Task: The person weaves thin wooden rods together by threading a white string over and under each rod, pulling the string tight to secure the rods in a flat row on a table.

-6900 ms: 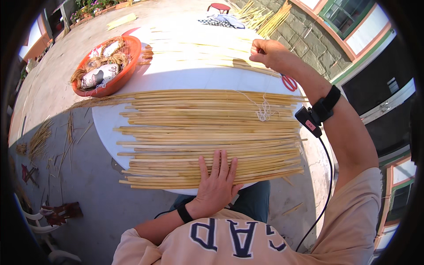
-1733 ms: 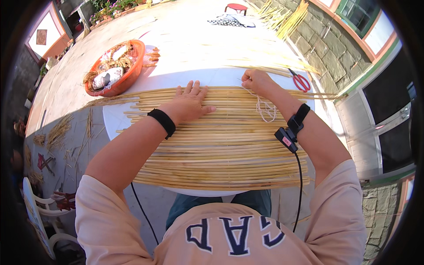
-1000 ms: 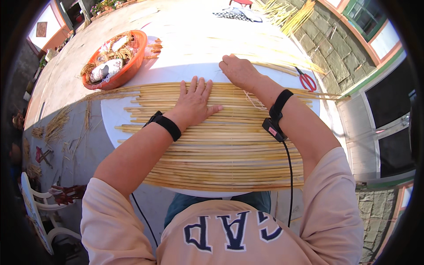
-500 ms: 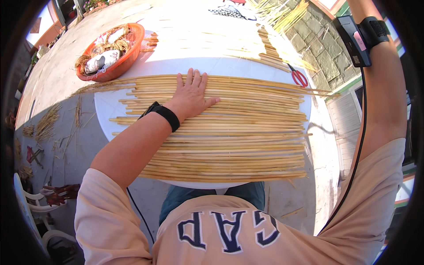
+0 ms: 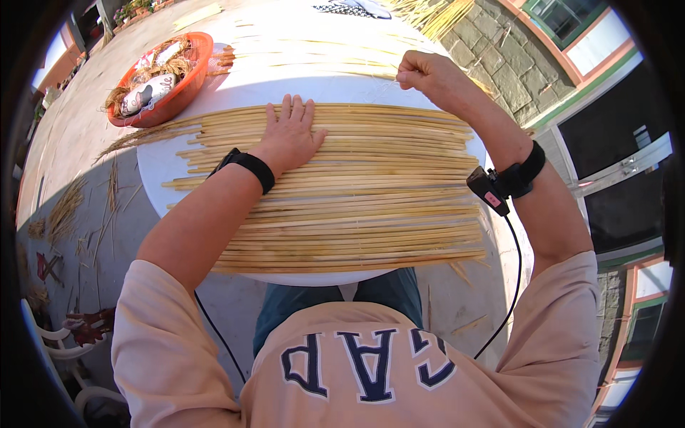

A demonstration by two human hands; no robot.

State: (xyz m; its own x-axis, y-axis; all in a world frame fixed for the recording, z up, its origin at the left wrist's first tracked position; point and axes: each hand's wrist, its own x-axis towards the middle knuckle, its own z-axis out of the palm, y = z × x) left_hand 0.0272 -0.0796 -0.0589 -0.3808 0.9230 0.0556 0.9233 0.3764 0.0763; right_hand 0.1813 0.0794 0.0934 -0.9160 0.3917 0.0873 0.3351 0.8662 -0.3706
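A mat of straw-coloured stalks (image 5: pixel 342 207), laid side by side, covers the near part of the white table. My left hand (image 5: pixel 294 135) lies flat on its far part, fingers spread and pointing away from me. Over the far right of the table my right hand (image 5: pixel 426 73) is raised, its fingers pinched together. Whatever they hold is too fine to make out. Faint thread-like lines cross the stalks. The stalk ends are uneven at the left, and some end in frayed tops.
An orange plastic basket (image 5: pixel 191 84) with tied straw bundles and a white printed package stands at the far left. More loose stalks (image 5: pixel 307 51) lie on the sunlit far side of the white table (image 5: pixel 158 171). A white chair (image 5: pixel 61 334) is at lower left.
My right hand has come down from the upper right edge to above the table's far side. My left hand stays flat on the stalks. The red-handled scissors are no longer visible.
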